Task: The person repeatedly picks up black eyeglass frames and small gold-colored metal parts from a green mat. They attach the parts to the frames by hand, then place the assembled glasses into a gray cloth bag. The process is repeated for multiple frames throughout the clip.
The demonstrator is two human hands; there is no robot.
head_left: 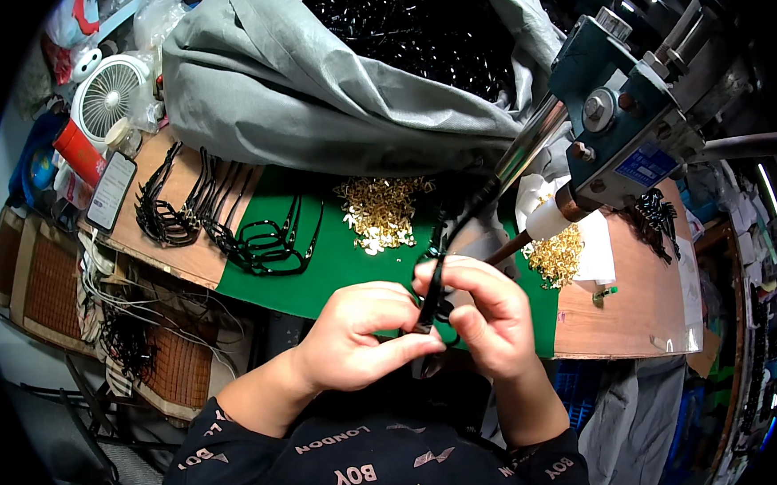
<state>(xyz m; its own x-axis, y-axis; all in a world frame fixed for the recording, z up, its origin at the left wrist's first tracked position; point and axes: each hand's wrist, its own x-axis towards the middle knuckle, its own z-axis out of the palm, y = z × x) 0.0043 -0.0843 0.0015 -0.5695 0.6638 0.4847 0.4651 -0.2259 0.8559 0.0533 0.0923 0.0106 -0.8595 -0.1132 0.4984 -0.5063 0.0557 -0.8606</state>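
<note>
My left hand (358, 333) and my right hand (496, 320) both grip a glossy black eyeglass frame (431, 300) in front of my chest. Thumb and fingers of the left pinch its lower end, while the right fingers hold it higher up. Seen nearly edge-on and partly covered by my fingers, its full shape does not show. Just beyond it stands a bench machine (617, 122) with a metal rod reaching down beside my right hand. A heap of small gold-coloured metal parts (378, 209) lies past my hands on the green mat (320, 287).
A second gold heap (554, 257) sits on white paper right of the machine. Finished-looking black eyeglass frames (273, 249) line up at left. A grey cloth sack (309, 114) full of black pieces fills the back. A phone (111, 193) and white fan (113, 97) stand far left.
</note>
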